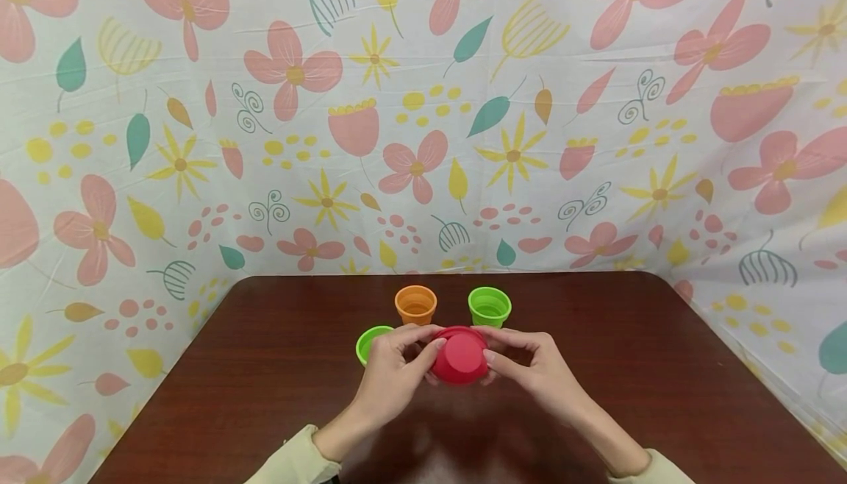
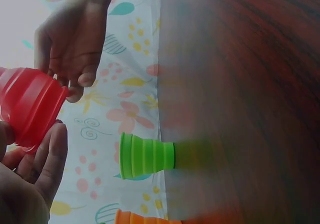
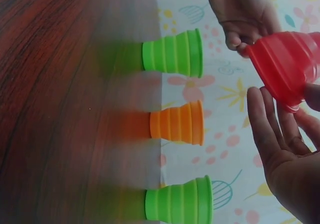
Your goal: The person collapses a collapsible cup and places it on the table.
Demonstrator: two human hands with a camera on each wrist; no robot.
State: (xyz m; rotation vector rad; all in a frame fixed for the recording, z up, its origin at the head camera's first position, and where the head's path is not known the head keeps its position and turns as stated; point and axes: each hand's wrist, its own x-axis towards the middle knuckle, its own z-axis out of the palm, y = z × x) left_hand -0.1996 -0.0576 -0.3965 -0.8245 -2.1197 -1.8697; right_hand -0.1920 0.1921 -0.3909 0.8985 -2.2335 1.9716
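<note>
The red cup [image 1: 462, 359] is held in the air above the desk [image 1: 615, 351], upside down and tilted, its base turned towards the person and its wide rim facing down and away. Two hands share it, probably because a grip at both sides keeps a soft-looking, ringed wall steady and level. The orange cup [image 1: 415, 315], the right green cup [image 1: 490, 312] and the left green cup [image 1: 370, 344] stand upright on their narrow bases, mouths up, spaced apart so that each seems easy to reach; the left green cup is partly hidden behind the near hand.

The left hand [image 1: 395, 372] and the right hand [image 1: 545, 377] mirror each other: thumbs on the cup's near side, index fingers along the rim's far edge, so both are closed down to a light pinch on the red cup. How the remaining fingers bear on it is hard to judge in the dim wrist views. Both forearms angle inwards from pale sleeves [image 1: 296, 458].
</note>
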